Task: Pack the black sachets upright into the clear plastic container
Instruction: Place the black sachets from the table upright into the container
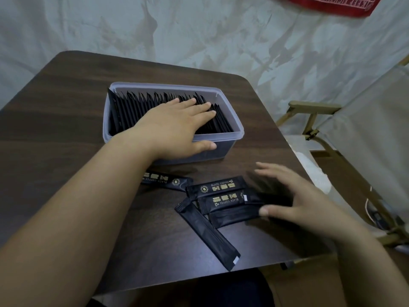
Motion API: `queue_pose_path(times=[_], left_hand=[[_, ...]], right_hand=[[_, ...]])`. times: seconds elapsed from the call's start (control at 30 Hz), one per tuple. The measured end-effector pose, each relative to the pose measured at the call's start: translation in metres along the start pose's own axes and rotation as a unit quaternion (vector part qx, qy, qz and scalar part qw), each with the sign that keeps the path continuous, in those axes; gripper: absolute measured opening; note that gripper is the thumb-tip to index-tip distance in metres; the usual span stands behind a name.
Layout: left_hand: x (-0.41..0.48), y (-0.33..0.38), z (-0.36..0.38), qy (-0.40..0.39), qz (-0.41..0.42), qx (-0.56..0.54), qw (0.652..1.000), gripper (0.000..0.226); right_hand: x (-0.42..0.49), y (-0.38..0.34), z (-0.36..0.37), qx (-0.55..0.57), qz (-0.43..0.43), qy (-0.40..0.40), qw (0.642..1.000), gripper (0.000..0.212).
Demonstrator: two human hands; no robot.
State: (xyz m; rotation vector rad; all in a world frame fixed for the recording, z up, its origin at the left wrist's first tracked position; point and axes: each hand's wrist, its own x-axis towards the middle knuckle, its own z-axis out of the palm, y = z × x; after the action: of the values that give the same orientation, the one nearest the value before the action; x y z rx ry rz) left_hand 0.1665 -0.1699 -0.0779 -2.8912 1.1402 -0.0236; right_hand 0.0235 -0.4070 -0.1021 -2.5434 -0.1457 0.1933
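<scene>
Head view, near edge: the dark wood-grain table (66, 120) has its front edge close below the loose stock. The nearest sachet's tip lies just short of that edge.
Loose stock: five flat black foil stick sachets (230, 199), some showing gold print, lie flat between the container and the front edge. Three overlap and one is partly under the left forearm.
Right hand (305, 200): fingers spread and straight, blurred, holding nothing. The thumb tip touches one sachet's end, near the table's right edge.
Left hand (168, 127): fingers straight, lying flat on the packed row, with the thumb outside the near wall.
Container: the clear rectangular plastic container (234, 120) sits mid-table, well apart from every edge, with bare table to its left.
Packed row: black sachets (137, 107) stand on edge, leaning slightly. A narrow gap shows at the right end.
Beyond: a wooden folding chair (314, 107) stands right of the table, with a white draped sheet (199, 29) behind.
</scene>
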Motion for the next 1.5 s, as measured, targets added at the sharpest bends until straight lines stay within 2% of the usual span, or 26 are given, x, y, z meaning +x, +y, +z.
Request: queue_pose_path(times=[0.07,0.17,0.23,0.3,0.37,0.43,0.53,0.6,0.7,0.8,0.97,1.2,1.3,1.37,1.43,1.5], left_hand=[[0.0,0.0,0.0,0.002,0.0,-0.001,1.0,0.078],[0.0,0.0,0.0,0.0,-0.003,-0.001,1.0,0.078],[0.0,0.0,0.001,0.004,-0.003,-0.002,1.0,0.078],[-0.001,0.001,0.001,0.008,-0.003,-0.001,1.0,0.078],[-0.001,0.001,0.001,0.008,-0.005,-0.001,1.0,0.078],[-0.002,0.001,0.0,0.008,-0.005,-0.004,1.0,0.078],[-0.001,-0.001,0.001,0.014,-0.002,-0.007,1.0,0.078],[-0.001,0.0,0.002,0.014,-0.002,-0.008,1.0,0.078],[-0.001,0.0,0.002,0.014,-0.001,-0.009,1.0,0.077],[-0.001,0.0,0.001,0.015,-0.002,-0.01,1.0,0.077],[-0.001,0.0,0.001,0.011,-0.003,-0.006,1.0,0.078],[-0.001,0.0,0.001,0.006,-0.001,-0.004,1.0,0.078],[-0.001,0.0,0.001,0.008,-0.001,-0.007,1.0,0.077],[-0.001,0.0,0.0,0.008,-0.002,-0.006,1.0,0.077],[-0.001,0.0,0.0,0.005,-0.003,-0.007,1.0,0.077],[-0.002,0.0,0.0,0.002,-0.004,-0.007,1.0,0.078]], right_hand=[[-0.004,0.007,0.017,-0.042,-0.02,-0.044,0.998,0.079],[0.006,0.008,0.039,-0.156,-0.059,-0.028,0.986,0.085],[0.015,0.0,0.044,-0.141,-0.054,-0.002,0.988,0.086],[0.021,-0.008,0.043,-0.079,-0.051,0.006,0.996,0.086],[0.023,-0.013,0.041,-0.037,-0.079,0.017,0.996,0.086],[0.026,-0.015,0.041,-0.043,-0.112,0.021,0.993,0.087],[0.034,-0.017,0.043,-0.074,-0.121,-0.015,0.99,0.091],[0.04,-0.018,0.044,-0.079,-0.122,-0.013,0.989,0.088],[0.046,-0.017,0.045,-0.073,-0.125,0.038,0.989,0.081],[0.051,-0.018,0.043,-0.083,-0.11,0.04,0.99,0.077],[0.055,-0.021,0.04,-0.05,-0.09,0.035,0.994,0.046],[0.056,-0.021,0.039,0.067,-0.058,0.069,0.994,0.03],[0.053,-0.021,0.035,0.099,-0.069,0.099,0.988,0.014],[0.051,-0.022,0.032,0.125,-0.085,0.122,0.981,0.012],[0.048,-0.026,0.031,0.243,-0.097,0.156,0.952,0.009],[0.046,-0.03,0.029,0.388,-0.109,0.199,0.893,0.007]])
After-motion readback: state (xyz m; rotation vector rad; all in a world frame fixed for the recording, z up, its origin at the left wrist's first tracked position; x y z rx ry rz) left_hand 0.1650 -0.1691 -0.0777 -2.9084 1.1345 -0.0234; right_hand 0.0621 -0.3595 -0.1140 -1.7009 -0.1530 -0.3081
